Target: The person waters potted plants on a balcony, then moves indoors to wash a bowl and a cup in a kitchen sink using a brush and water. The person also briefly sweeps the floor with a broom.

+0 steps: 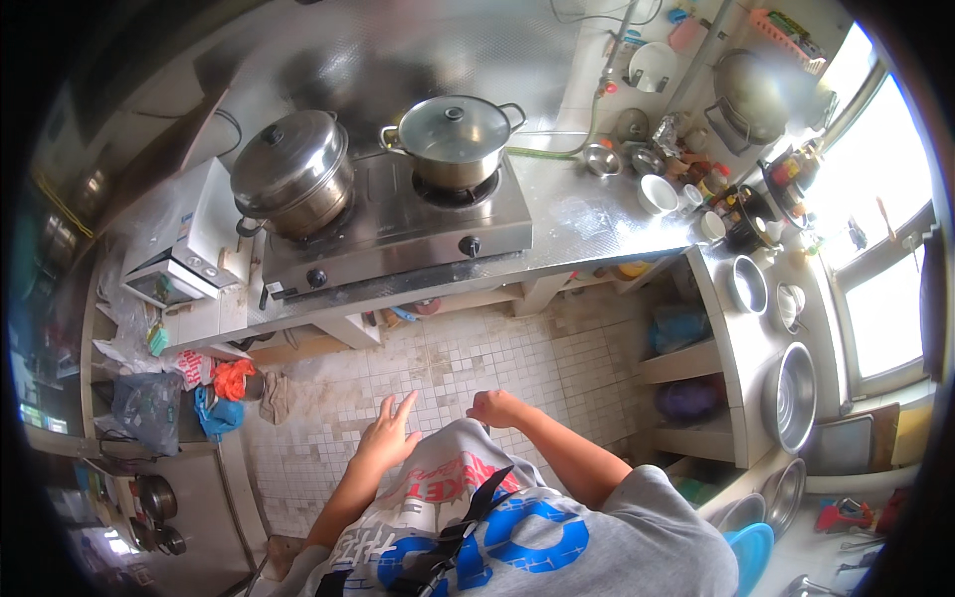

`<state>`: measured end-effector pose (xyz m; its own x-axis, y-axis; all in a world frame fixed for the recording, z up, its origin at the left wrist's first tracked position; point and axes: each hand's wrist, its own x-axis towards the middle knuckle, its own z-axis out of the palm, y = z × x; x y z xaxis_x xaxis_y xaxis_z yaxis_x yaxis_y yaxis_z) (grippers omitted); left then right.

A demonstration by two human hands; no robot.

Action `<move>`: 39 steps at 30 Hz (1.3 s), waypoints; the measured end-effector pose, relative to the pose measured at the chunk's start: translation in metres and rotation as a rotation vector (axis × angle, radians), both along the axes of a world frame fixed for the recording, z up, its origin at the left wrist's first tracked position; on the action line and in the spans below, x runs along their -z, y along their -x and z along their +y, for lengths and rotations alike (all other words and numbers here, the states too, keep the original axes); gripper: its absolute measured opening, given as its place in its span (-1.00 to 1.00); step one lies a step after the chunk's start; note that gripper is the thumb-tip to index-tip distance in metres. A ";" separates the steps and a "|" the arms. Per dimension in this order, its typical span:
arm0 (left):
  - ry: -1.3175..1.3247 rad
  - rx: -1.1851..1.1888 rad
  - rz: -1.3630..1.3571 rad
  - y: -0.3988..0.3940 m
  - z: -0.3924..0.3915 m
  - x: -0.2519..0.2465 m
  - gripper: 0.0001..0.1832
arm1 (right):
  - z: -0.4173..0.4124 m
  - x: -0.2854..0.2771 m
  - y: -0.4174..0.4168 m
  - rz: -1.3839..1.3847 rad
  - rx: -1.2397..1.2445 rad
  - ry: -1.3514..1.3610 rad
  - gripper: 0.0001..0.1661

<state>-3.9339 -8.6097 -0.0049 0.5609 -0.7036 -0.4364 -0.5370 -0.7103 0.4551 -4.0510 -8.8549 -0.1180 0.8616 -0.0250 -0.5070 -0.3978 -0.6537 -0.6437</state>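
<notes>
My left hand (pixel 388 434) is held in the air in front of my shirt, its fingers spread and nothing in them. Close by on the right, my right hand (pixel 498 408) is curled inward near the shirt's hem, and no object shows in it. Beyond both hands stands a steel two-burner gas stove (pixel 395 250). On its right burner sits a two-handled pot (pixel 456 170) under a glass lid (pixel 455 128). A large lidded steel steamer pot (pixel 292 179) stands on the left burner. Neither hand touches the stove or the pots.
A white appliance (pixel 183 231) stands left of the stove. Bowls, including a white one (pixel 658 195), and seasoning bottles crowd the right corner. Steel basins (pixel 789 399) line the right counter. Plastic bags (pixel 145 407) lie at the left. Tiled floor (pixel 448 351) spreads below the hands.
</notes>
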 end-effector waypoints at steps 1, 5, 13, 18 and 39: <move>0.016 0.006 0.004 0.002 -0.007 -0.002 -0.23 | -0.007 0.003 0.003 0.029 0.031 -0.002 -0.50; 0.095 0.042 -0.025 -0.004 -0.013 0.010 -0.37 | -0.022 0.008 0.005 0.053 0.057 0.012 -0.49; 0.262 -0.241 -0.128 -0.004 0.075 0.024 -0.41 | 0.020 0.000 -0.062 -0.007 -0.284 0.043 -0.47; 0.170 -0.552 -0.089 0.020 0.157 0.018 -0.27 | 0.073 0.000 -0.106 -0.138 -0.520 0.007 -0.55; 0.025 -1.566 -0.310 0.106 0.692 0.005 -0.53 | 0.666 -0.043 -0.302 -0.066 -1.355 0.072 -0.50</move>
